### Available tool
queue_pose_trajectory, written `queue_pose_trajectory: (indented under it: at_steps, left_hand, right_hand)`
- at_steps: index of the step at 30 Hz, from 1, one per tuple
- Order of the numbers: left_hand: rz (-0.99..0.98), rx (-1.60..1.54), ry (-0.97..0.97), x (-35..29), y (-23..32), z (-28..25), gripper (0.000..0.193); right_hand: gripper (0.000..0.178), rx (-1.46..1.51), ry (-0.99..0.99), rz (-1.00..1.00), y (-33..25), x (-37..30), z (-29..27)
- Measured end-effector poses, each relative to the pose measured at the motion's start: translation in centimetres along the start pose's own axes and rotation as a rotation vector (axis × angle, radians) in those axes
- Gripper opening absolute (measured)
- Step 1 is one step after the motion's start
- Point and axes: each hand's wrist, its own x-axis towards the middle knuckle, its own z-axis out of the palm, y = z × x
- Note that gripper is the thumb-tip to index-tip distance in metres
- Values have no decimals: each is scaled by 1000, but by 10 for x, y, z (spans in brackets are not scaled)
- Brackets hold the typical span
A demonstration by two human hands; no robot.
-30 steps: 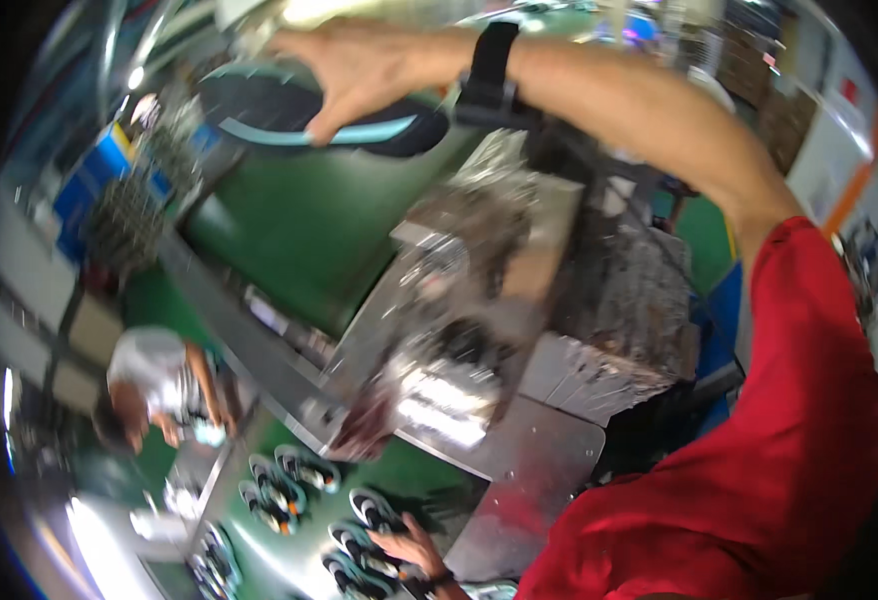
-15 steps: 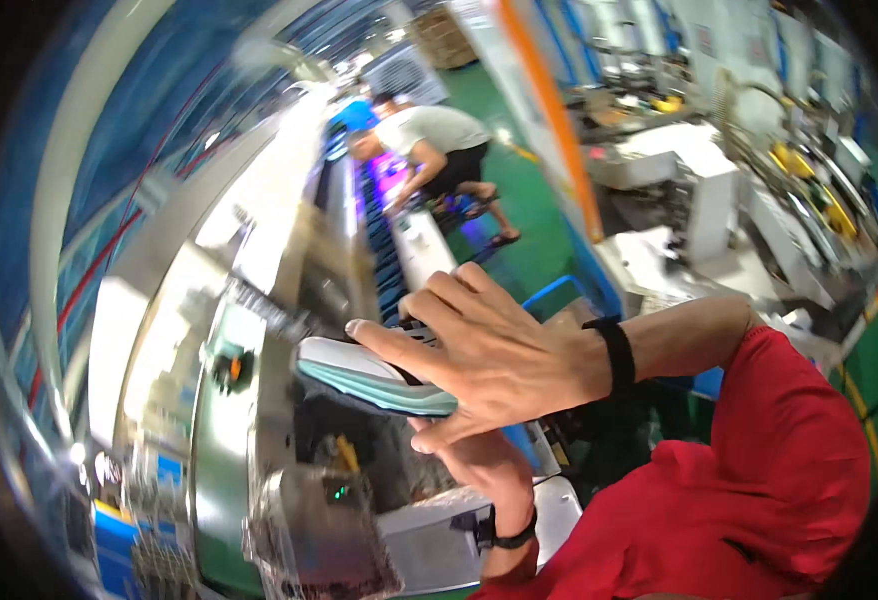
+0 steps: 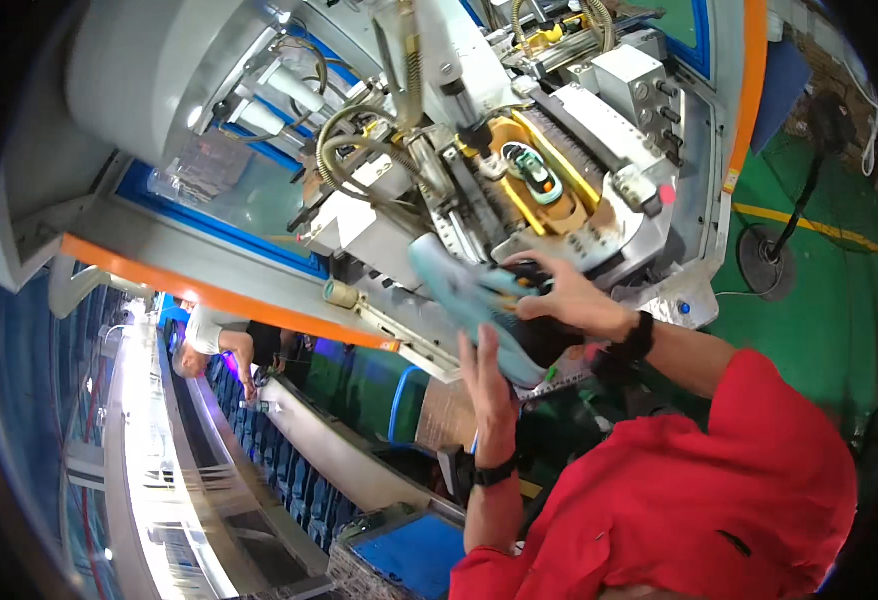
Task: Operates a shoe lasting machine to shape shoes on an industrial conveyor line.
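A sports shoe with a pale blue sole [image 3: 459,295] is tilted on its side in front of the machine, slightly smeared by motion. My right hand [image 3: 569,298] grips it by its dark upper, fingers wrapped over the collar. Under the shoe, my left hand [image 3: 491,395] has its fingers stretched out beside the sole; whether they touch it I cannot tell. Beyond my hands, a second shoe, teal, black and white with an orange patch [image 3: 533,172], sits in a yellow-brown fixture [image 3: 564,212] of the machine.
Metal blocks, hoses and a dark cylinder [image 3: 467,118] surround the fixture. An orange-edged frame [image 3: 229,303] crosses at left. Beyond it, a co-worker [image 3: 214,340] bends over a conveyor line [image 3: 159,440]. A round-based stand [image 3: 765,262] is on the green floor at right.
The view has swung right, from the conveyor line to the machine. The shoe has gone from lying level to tilted up, sole outward. My left hand's fingers are now stretched out.
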Motion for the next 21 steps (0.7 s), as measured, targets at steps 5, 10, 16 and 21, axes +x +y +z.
queue_pose_trajectory:
  at_steps: [5,10,16,21]
  left_hand:
    - [-111,660,-277,111,-28,81,63]
    - [170,883,-75,251,-92,122,78]
    - [80,1126,41,347,-166,140,91]
    - [184,831,208,356,-162,111,67]
  right_hand:
    - [52,249,455,64,46,7,-106]
    - [52,-129,795,-77,35,9,-182]
    - [51,-383,918,-7,17,26,-212]
    - [50,-657,837,-68,3,110,-230]
